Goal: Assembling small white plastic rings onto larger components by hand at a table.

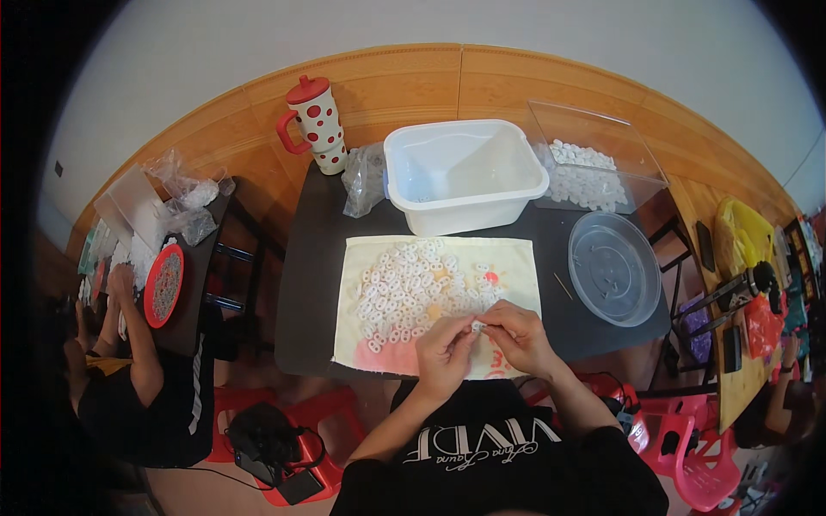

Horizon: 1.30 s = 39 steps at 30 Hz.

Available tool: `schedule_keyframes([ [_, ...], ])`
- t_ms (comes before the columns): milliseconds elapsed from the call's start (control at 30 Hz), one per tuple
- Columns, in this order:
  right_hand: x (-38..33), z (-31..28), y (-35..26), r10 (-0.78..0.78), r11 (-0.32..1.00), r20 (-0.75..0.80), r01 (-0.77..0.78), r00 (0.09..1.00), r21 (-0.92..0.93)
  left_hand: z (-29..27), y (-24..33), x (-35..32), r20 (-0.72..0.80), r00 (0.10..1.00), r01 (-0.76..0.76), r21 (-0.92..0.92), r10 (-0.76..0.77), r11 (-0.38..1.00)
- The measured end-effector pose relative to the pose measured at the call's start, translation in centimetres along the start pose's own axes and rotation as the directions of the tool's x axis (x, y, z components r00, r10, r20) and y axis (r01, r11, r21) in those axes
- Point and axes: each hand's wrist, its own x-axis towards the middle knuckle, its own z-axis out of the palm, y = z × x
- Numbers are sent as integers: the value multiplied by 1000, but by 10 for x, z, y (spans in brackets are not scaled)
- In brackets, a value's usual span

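Observation:
My left hand point(443, 354) and my right hand point(520, 341) meet over the near right part of a cream towel point(351, 331). Pinched between the fingertips of both is a small white piece point(478, 326), partly covered by the fingers. Its exact shape is too small to make out. To the left of my hands, many small white oval pieces with two holes point(396, 292) lie loosely spread over the towel. A few similar pieces lie just beyond my right hand.
Behind the towel stands a white plastic tub point(465, 211), with a spotted tumbler point(317, 125) and a clear bag point(365, 179) to its left. A clear box of white pieces point(587, 176), a round clear lid point(614, 270) and a thin stick point(563, 286) are right. People work at both sides.

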Motion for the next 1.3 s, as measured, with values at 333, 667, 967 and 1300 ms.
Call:
schedule_keyframes([
  [333,-7,0,13,-151,932,126,183,981,-312,2,12,6,136,991,-70,522,-2,850],
  [667,-12,1,12,-225,843,194,291,955,-453,-14,12,11,272,962,-107,417,-12,902],
  [967,-12,-1,13,-213,862,230,293,950,-413,-11,15,14,329,944,-196,490,28,849],
  [1300,-11,-3,14,-221,859,286,325,932,-395,-6,18,12,333,943,-222,574,23,789],
])
